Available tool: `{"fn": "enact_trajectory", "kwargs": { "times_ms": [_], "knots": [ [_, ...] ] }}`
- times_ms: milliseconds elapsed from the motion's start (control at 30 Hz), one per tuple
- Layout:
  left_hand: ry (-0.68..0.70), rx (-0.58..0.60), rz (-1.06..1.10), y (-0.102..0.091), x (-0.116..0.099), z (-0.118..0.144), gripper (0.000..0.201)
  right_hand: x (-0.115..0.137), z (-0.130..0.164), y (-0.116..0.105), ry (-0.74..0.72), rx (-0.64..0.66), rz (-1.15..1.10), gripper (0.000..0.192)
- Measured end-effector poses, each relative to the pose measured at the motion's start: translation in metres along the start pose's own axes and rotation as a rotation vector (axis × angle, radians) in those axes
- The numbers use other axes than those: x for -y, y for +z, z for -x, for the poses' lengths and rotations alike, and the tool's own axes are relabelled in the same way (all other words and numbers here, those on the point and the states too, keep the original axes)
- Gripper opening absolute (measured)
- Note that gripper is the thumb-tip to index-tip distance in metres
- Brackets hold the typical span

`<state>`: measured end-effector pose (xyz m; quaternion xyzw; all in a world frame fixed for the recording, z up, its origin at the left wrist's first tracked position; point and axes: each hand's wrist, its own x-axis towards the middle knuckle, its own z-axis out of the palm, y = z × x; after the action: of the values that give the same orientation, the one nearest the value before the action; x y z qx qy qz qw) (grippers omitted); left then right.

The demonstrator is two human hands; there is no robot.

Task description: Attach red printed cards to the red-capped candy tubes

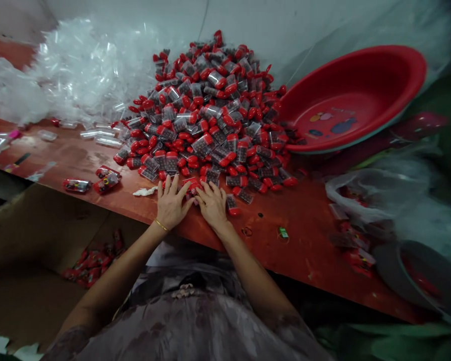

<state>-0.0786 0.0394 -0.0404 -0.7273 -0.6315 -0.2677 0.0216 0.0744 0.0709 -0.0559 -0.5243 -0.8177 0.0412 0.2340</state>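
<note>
My left hand (172,203) rests on the red table edge with its fingers spread. Beside it, my right hand (212,204) lies with fingers stretched forward and slightly bent. Between the two hands is a small red printed packet (191,186), touched by the left thumb and the right hand's inner fingers; part of it is covered. Right in front of the fingertips rises a big heap of clear plastic containers with red ends and dark contents (210,120). One such container (232,204) lies just right of my right hand. A crumpled white scrap (145,191) is left of my left hand.
Several packed red pieces (107,180) lie left on the table (300,235). Clear empty plastic pieces (86,70) are piled at the back left. A red basin (361,95) leans at right, near plastic bags (379,190) and a grey bucket (417,276). A cardboard box (41,225) holding red packets stands below left.
</note>
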Motion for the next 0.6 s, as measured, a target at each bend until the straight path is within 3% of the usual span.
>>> {"fn": "enact_trajectory", "kwargs": {
  "times_ms": [133, 267, 367, 500, 600],
  "knots": [
    [-0.049, 0.044, 0.019, 0.001, 0.001, 0.001, 0.05, -0.001, 0.001, 0.001, -0.036, -0.003, -0.034, 0.028],
    [-0.072, -0.022, 0.022, -0.003, -0.002, 0.002, 0.055, 0.001, 0.001, -0.004, -0.041, -0.072, -0.036, 0.027],
    [-0.073, -0.056, 0.07, -0.008, -0.007, -0.003, 0.042, 0.006, 0.001, -0.014, -0.023, -0.117, -0.006, 0.027],
    [-0.153, -0.092, 0.355, -0.01, -0.015, -0.014, 0.026, 0.014, 0.005, -0.025, 0.04, -0.169, -0.091, 0.026],
    [-0.277, -0.152, 0.729, -0.01, -0.022, -0.02, 0.027, 0.016, 0.009, -0.026, 0.219, -0.277, -0.467, 0.041]
  ]
}}
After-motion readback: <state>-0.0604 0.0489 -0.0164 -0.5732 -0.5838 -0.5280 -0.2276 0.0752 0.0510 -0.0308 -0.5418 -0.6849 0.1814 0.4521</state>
